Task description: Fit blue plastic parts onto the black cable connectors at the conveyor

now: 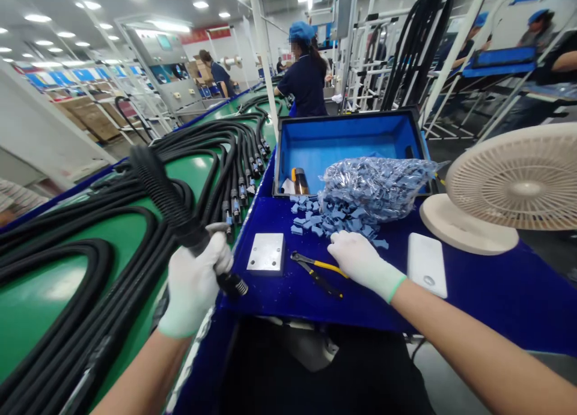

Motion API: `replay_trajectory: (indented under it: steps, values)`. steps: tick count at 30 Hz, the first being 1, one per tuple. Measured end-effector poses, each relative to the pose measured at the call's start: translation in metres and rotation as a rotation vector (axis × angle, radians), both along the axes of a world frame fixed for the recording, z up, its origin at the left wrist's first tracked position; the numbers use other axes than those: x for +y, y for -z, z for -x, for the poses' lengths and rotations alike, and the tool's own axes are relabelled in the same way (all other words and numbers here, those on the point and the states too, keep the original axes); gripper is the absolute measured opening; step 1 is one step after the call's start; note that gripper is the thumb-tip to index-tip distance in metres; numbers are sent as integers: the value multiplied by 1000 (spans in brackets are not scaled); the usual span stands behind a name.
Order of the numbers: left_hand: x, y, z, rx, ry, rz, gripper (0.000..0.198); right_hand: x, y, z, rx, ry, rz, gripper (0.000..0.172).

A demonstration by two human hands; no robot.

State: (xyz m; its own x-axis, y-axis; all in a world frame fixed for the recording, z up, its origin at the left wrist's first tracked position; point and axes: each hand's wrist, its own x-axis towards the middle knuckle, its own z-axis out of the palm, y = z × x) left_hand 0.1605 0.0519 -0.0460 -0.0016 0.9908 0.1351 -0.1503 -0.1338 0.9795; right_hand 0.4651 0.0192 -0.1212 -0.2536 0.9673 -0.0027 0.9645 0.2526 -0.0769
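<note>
My left hand point(193, 286), in a white glove, is shut around a black corrugated cable point(162, 187) close to its connector end point(232, 284), and the cable rises up and to the left. My right hand point(360, 262), also gloved, rests flat on the blue work mat point(288, 301) and holds nothing. Its fingertips are next to loose blue foam pieces point(336, 223). Just left of it lie yellow-handled side cutters point(318, 274), with a metal plate point(265, 253) beyond them. A clear bag of blue pieces point(374, 187) sits behind my right hand.
Several black cables point(90, 265) lie looped on a green conveyor belt point(58, 295) to my left. Ahead stands a blue bin point(342, 139), with a white pad point(427, 265) and a fan point(509, 187) to the right. A co-worker point(305, 72) stands beyond the bin.
</note>
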Motion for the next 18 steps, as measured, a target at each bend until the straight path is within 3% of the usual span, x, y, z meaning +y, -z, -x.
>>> replay_trajectory:
  steps: [3,6,11,14,18]
  values:
    - [37,4,-8,23,41,-97,23,7,-3,5,70,-6,-15,21]
    - [58,14,-14,84,43,-107,26,5,-13,17,357,-6,6,34]
    - [63,27,-14,149,14,-94,29,2,-30,48,952,-59,145,36]
    - [65,34,-14,206,-39,-90,32,7,-35,66,1068,-99,195,50]
    - [66,40,-16,281,-37,-46,36,20,-33,85,1096,-220,334,29]
